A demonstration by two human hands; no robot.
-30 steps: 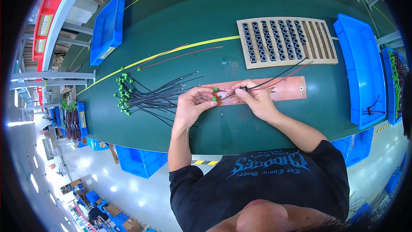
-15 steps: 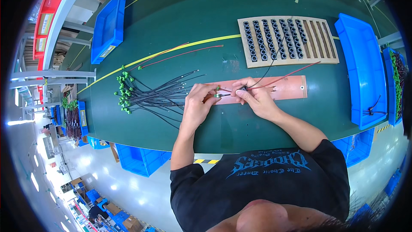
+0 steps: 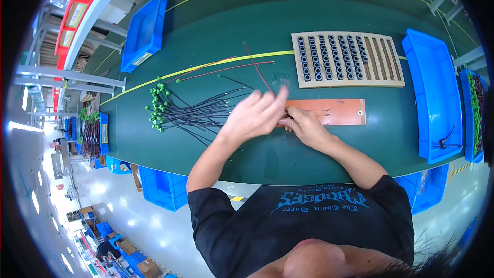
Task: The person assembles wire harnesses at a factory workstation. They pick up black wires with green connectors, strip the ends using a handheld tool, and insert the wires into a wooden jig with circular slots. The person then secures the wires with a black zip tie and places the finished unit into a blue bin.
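My right hand [image 3: 307, 127] pinches a dark part of a wire pair, mostly hidden by the fingers, over the near edge of the copper-coloured strip [image 3: 345, 111]. A red wire [image 3: 261, 73] and a black wire [image 3: 234, 81] stretch up and left from between my hands; the red one is smeared by motion. My left hand [image 3: 256, 116] is raised just left of the right, its fingertips blurred, so its grip cannot be made out. Left of it lies a fanned bundle of black wires [image 3: 193, 107] with green connectors [image 3: 158, 104].
Two loose red wires [image 3: 221, 70] lie beyond the bundle. A wooden rack [image 3: 381, 83] with rows of black rings stands at the far right. Beside it is a long blue tray [image 3: 429, 80] holding a few wires. Another blue tray [image 3: 140, 38] sits far left on the green table [image 3: 247, 159].
The wires' long ends have swung from pointing right to pointing up and left. My left hand has risen off the green connectors, which are now hidden. The view has shifted slightly.
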